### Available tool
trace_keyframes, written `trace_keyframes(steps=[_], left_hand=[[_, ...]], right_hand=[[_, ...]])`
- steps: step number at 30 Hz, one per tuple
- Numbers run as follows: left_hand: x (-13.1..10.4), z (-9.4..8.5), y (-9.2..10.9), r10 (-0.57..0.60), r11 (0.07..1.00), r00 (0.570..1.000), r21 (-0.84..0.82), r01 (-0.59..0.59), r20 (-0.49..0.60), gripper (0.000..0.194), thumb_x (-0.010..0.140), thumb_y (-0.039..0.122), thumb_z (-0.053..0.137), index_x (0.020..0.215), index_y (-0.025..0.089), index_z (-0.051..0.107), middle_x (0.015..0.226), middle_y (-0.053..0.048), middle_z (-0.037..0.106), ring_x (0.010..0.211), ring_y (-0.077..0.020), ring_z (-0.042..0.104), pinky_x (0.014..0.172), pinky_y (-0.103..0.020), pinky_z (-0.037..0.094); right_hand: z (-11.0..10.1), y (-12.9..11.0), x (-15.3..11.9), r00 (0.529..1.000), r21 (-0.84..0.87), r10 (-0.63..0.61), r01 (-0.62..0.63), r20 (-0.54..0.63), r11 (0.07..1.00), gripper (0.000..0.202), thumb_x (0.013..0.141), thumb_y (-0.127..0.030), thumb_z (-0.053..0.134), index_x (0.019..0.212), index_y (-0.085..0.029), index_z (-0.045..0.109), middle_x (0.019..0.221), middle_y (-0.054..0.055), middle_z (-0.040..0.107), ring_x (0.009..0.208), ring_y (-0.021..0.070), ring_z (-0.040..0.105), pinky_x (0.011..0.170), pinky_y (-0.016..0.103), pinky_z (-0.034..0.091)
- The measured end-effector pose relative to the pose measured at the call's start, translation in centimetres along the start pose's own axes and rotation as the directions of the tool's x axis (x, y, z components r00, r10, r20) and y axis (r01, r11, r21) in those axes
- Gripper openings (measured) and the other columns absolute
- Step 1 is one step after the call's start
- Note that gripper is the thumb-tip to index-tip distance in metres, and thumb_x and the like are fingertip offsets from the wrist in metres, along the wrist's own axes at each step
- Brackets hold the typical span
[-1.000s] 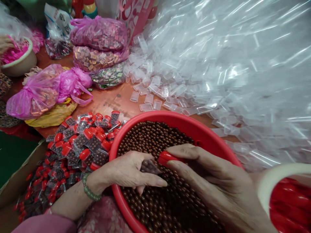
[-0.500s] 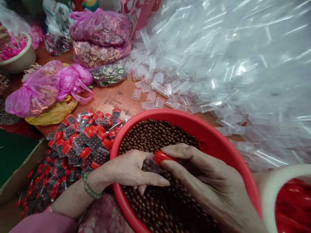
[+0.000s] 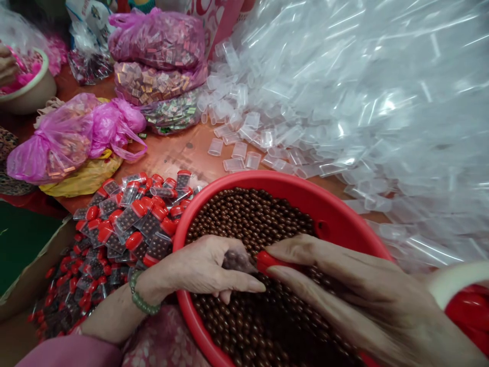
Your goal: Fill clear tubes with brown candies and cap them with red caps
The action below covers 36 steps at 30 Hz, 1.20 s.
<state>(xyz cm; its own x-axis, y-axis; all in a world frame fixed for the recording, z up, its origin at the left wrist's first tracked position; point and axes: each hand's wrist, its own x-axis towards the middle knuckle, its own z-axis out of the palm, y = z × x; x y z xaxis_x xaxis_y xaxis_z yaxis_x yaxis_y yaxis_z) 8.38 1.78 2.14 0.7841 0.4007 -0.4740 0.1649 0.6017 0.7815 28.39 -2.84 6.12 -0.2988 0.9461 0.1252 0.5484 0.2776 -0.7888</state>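
Observation:
Over a red basin (image 3: 344, 216) of small brown balls (image 3: 244, 214), my left hand (image 3: 214, 267) is closed round a clear container (image 3: 237, 261) with brown balls inside. A green bead bracelet circles that wrist. My right hand (image 3: 344, 285) pinches a red cap (image 3: 269, 262) between thumb and fingers, just right of the container. Whether cap and container touch is hard to tell. Left of the basin lies a heap of filled clear containers with red caps (image 3: 130, 219).
Many clear open containers (image 3: 275, 137) are piled at the back right. Pink bags (image 3: 160, 41) and a yellow bag (image 3: 84, 176) lie at the left. A white tub (image 3: 458, 280) holds red caps at the right. Another person's hand (image 3: 6, 66) is at a pale bowl (image 3: 32, 94).
My right hand and the red cap have shifted right and slightly down, away from the container. My left hand has barely moved. The other person's hand shows more.

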Motion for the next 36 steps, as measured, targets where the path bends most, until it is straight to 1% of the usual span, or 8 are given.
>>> trace_keyframes(steps=[4, 9, 18, 22, 26, 28, 31, 36], left_hand=[[0.1, 0.0, -0.3, 0.015, 1.000, 1.000, 0.005, -0.015, -0.022, 0.039, 0.068, 0.042, 0.083, 0.077, 0.017, 0.055, 0.057, 0.009, 0.053, 0.046, -0.0046, 0.052, 0.041, -0.015, 0.042], [0.3, 0.0, -0.3, 0.027, 1.000, 0.999, -0.014, -0.027, -0.023, 0.037, 0.069, 0.040, 0.082, 0.076, 0.017, 0.054, 0.057, 0.010, 0.052, 0.044, -0.0039, 0.051, 0.042, -0.015, 0.043], [0.2, 0.1, -0.3, 0.032, 0.999, 0.999, -0.015, -0.032, -0.018, 0.037, 0.069, 0.040, 0.082, 0.080, 0.017, 0.055, 0.059, 0.009, 0.053, 0.045, -0.0047, 0.049, 0.043, -0.017, 0.042], [0.2, 0.1, -0.3, 0.016, 0.999, 1.000, 0.028, -0.016, -0.004, 0.034, 0.070, 0.039, 0.081, 0.080, 0.017, 0.057, 0.060, 0.008, 0.053, 0.047, -0.0054, 0.050, 0.044, -0.018, 0.044], [0.3, 0.1, -0.2, 0.063, 0.998, 0.998, -0.006, -0.063, -0.021, 0.038, 0.069, 0.042, 0.081, 0.077, 0.018, 0.053, 0.059, 0.009, 0.051, 0.046, -0.0050, 0.048, 0.043, -0.017, 0.040], [0.2, 0.1, 0.0, 0.100, 0.994, 0.995, -0.045, -0.100, -0.016, 0.039, 0.068, 0.041, 0.082, 0.079, 0.018, 0.052, 0.062, 0.008, 0.052, 0.048, -0.0050, 0.049, 0.046, -0.018, 0.040], [0.1, -0.2, 0.0, 0.145, 0.978, 0.989, -0.152, -0.143, 0.002, 0.042, 0.070, 0.042, 0.082, 0.090, 0.016, 0.056, 0.071, 0.004, 0.057, 0.058, -0.0077, 0.056, 0.056, -0.021, 0.045], [0.0, -1.1, -0.1, 0.238, 0.869, 0.965, -0.466, -0.163, 0.106, 0.048, 0.075, 0.042, 0.080, 0.110, 0.014, 0.062, 0.096, -0.009, 0.069, 0.091, -0.0184, 0.069, 0.079, -0.028, 0.053]], right_hand=[[-0.7, -0.2, 0.2, 0.999, -0.034, -0.019, 0.020, 0.036, 0.999, 0.010, 0.089, -0.026, 0.065, 0.098, -0.028, 0.068, 0.086, -0.001, 0.073, 0.071, 0.0140, 0.069, 0.061, 0.019, 0.056], [-0.3, -0.3, 0.3, 0.995, 0.026, 0.082, -0.081, -0.053, 0.996, 0.010, 0.090, -0.028, 0.064, 0.098, -0.027, 0.068, 0.090, 0.002, 0.075, 0.077, 0.0171, 0.071, 0.061, 0.022, 0.057], [0.9, 0.2, 0.5, 0.997, 0.069, 0.058, -0.061, 0.041, 0.996, 0.009, 0.091, -0.024, 0.062, 0.099, -0.026, 0.066, 0.088, 0.000, 0.072, 0.076, 0.0138, 0.069, 0.063, 0.021, 0.056], [-0.2, -0.2, 0.7, 0.992, 0.006, 0.012, -0.013, 0.123, 1.000, 0.007, 0.093, -0.029, 0.060, 0.096, -0.026, 0.066, 0.086, 0.000, 0.071, 0.074, 0.0136, 0.069, 0.061, 0.020, 0.056], [-1.6, -0.6, 0.9, 0.980, -0.039, -0.031, 0.039, 0.197, 0.998, 0.011, 0.093, -0.036, 0.060, 0.092, -0.028, 0.068, 0.081, 0.000, 0.071, 0.068, 0.0138, 0.069, 0.055, 0.019, 0.055], [-1.8, -0.6, 0.8, 0.987, -0.035, 0.004, 0.001, 0.159, 0.999, 0.011, 0.092, -0.036, 0.062, 0.092, -0.029, 0.070, 0.082, 0.000, 0.072, 0.069, 0.0147, 0.070, 0.056, 0.019, 0.056], [-1.2, -0.5, 0.6, 0.993, 0.021, 0.117, -0.118, 0.010, 0.993, 0.012, 0.089, -0.035, 0.065, 0.098, -0.029, 0.071, 0.088, 0.002, 0.074, 0.077, 0.0179, 0.072, 0.062, 0.022, 0.059], [0.2, -0.1, -0.1, 0.945, 0.182, 0.261, -0.226, -0.197, 0.957, 0.018, 0.084, -0.036, 0.071, 0.101, -0.030, 0.074, 0.092, 0.001, 0.076, 0.078, 0.0189, 0.073, 0.066, 0.025, 0.060]])
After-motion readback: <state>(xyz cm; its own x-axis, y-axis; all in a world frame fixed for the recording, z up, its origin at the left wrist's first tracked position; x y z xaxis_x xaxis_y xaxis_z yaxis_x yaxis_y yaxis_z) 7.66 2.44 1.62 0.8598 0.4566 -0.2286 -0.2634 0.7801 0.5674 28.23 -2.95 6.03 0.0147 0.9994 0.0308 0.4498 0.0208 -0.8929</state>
